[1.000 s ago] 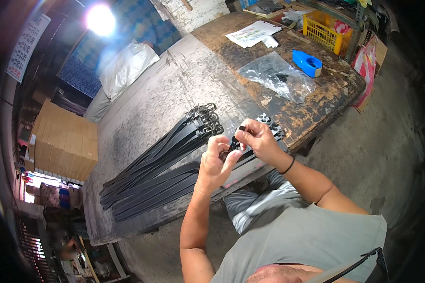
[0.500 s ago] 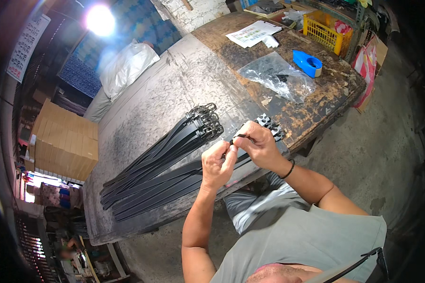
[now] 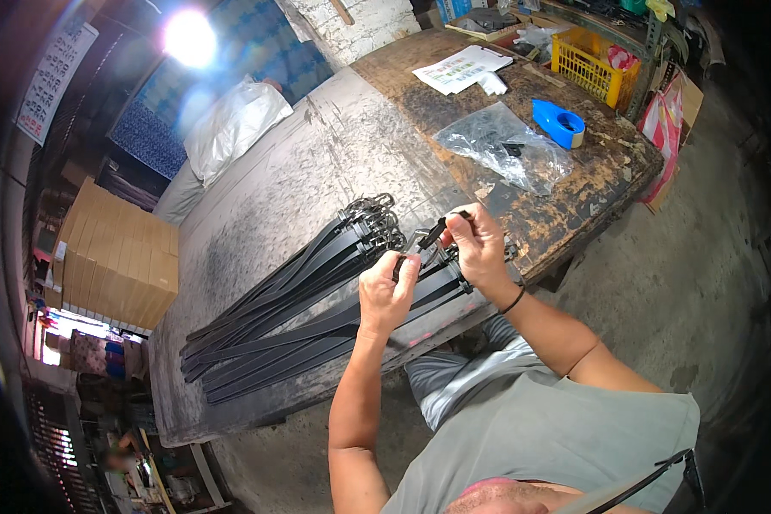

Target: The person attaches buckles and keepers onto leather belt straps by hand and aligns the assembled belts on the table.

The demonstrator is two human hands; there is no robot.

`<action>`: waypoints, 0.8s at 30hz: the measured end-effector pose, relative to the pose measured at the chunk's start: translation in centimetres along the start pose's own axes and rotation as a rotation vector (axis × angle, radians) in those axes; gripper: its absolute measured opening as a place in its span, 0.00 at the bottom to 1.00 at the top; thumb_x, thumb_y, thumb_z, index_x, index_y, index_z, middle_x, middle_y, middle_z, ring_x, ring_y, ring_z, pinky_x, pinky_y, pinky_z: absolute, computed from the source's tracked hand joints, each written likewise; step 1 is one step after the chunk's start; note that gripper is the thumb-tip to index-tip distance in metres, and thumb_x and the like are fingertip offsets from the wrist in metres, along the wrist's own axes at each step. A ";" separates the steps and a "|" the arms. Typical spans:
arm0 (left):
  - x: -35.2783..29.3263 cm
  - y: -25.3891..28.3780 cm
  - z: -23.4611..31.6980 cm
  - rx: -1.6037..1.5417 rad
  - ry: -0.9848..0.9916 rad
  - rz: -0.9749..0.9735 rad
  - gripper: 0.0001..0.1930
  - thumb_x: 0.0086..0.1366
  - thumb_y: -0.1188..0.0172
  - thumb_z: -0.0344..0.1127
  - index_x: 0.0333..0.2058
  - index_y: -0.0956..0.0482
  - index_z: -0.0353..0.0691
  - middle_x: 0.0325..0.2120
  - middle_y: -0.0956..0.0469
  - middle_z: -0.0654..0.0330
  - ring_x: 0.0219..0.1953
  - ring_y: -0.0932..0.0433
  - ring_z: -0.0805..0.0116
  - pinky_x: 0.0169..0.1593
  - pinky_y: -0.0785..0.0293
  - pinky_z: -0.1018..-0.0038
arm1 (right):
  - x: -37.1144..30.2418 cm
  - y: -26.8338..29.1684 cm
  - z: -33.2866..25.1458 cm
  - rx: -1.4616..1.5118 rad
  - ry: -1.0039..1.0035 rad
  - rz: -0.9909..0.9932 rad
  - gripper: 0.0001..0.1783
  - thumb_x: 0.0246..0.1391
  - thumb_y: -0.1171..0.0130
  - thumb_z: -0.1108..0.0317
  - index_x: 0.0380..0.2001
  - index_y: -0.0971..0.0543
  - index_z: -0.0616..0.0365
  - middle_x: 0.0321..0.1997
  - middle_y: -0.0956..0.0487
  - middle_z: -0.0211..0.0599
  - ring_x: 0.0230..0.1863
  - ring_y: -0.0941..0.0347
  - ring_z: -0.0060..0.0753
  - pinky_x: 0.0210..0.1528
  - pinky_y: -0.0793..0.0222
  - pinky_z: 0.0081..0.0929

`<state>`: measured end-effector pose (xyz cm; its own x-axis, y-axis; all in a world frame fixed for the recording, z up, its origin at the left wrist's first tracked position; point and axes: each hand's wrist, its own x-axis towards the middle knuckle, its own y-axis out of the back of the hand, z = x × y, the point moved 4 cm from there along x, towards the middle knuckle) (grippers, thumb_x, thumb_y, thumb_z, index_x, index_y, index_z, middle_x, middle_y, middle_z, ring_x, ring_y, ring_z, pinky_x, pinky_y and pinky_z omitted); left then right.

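Note:
Both my hands are raised over the table's near edge, working on one black belt. My left hand is closed in a pinch on the belt close to a metal buckle. Up and to the right, my right hand pinches a short black strap end that points toward the left hand. Just behind my hands lies a bundle of black belts with shiny metal buckles at its right end. A second bundle of black belts lies nearer me, its buckle end partly hidden beneath my hands.
On the worn table are a clear plastic bag, a blue tape dispenser and paper sheets. A yellow crate stands at the far right. Stacked cardboard boxes and a white sack are at left.
My hands were close together and have drawn apart. The right hand has risen, so a black strap end now shows between them. The near bundle's buckle end is differently covered.

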<state>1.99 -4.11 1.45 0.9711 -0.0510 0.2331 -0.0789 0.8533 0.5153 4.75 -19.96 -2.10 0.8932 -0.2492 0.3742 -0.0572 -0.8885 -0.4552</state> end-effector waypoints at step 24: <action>-4.5 5.1 -13.9 0.675 -0.344 0.119 0.29 0.42 0.39 0.64 0.32 0.23 0.44 0.23 0.27 0.57 0.28 0.25 0.56 0.29 0.28 0.65 | 5.4 14.8 2.5 -0.302 -0.491 0.189 0.12 0.51 0.37 0.59 0.32 0.27 0.53 0.25 0.29 0.25 0.21 0.32 0.20 0.23 0.33 0.21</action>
<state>0.30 7.65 -8.43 0.8317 -0.2313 0.5048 -0.4060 0.3670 0.8370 9.84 -33.51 -8.84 0.9525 -0.2703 -0.1405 -0.2948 -0.9341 -0.2013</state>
